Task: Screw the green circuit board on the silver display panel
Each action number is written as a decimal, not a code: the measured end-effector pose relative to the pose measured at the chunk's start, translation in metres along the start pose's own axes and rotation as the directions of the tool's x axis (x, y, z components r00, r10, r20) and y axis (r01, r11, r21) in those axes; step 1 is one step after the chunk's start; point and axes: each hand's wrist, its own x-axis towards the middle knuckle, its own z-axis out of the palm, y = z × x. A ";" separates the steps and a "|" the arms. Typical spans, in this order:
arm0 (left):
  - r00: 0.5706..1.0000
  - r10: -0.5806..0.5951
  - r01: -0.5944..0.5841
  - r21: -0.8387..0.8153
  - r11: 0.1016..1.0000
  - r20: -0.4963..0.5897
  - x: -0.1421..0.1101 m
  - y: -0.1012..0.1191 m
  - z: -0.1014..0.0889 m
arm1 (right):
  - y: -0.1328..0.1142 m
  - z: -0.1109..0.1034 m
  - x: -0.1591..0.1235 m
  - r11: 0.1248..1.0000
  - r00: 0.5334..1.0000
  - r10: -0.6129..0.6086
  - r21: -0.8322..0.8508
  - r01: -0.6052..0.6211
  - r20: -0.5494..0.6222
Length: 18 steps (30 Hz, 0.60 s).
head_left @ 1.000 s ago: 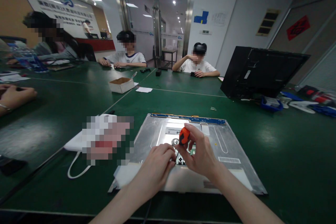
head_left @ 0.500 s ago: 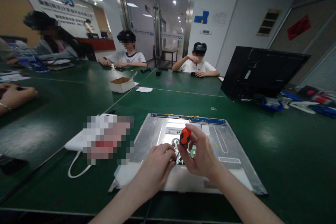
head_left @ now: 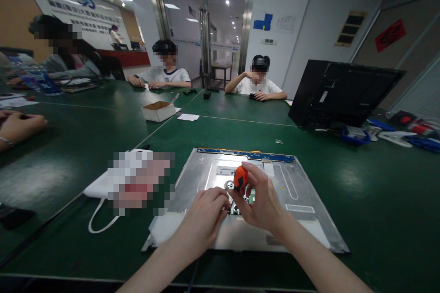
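Note:
A flat silver display panel [head_left: 302, 219] lies on the green table, a blue circuit strip [head_left: 233, 153] along its far edge. Over its middle, my right hand [head_left: 261, 201] grips a screwdriver by its orange and black handle [head_left: 240, 177], the shaft slanting down toward a small opening with metal parts and a green board [head_left: 252, 196]. My left hand [head_left: 208, 210] rests on the panel just left of the tip. Its fingers are curled together by the shaft, and whatever they pinch is hidden.
A white device with a cable [head_left: 99, 187] lies left of the panel. Beyond stand an open box [head_left: 158, 112] and a paper [head_left: 188, 117]. At the right is a black monitor [head_left: 343, 94] beside a blue tray [head_left: 355, 135]. Other people sit around the table; a co-worker's hand [head_left: 27, 123] shows at left.
The screwdriver's handle has turned a little in my right hand and shifted slightly left. My left hand stays nearly in place, and the panel has not moved.

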 end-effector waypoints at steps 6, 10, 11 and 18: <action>1.000 0.010 -0.010 0.004 1.000 -0.022 -0.002 -0.002 0.002 | 0.002 0.001 -0.002 1.000 1.000 0.011 0.001 -0.011 -0.007; 0.999 0.015 -0.015 0.003 1.000 -0.030 -0.002 -0.002 0.003 | 0.001 0.001 0.000 0.999 0.999 0.039 0.018 -0.039 -0.012; 0.999 0.018 -0.018 -0.002 1.000 -0.032 -0.002 -0.003 0.004 | 0.000 0.001 0.000 0.999 0.999 0.046 0.024 -0.046 -0.011; 0.998 0.018 -0.020 -0.032 0.999 -0.061 -0.005 -0.009 0.011 | -0.001 0.002 0.001 0.999 0.999 0.036 0.009 -0.036 -0.029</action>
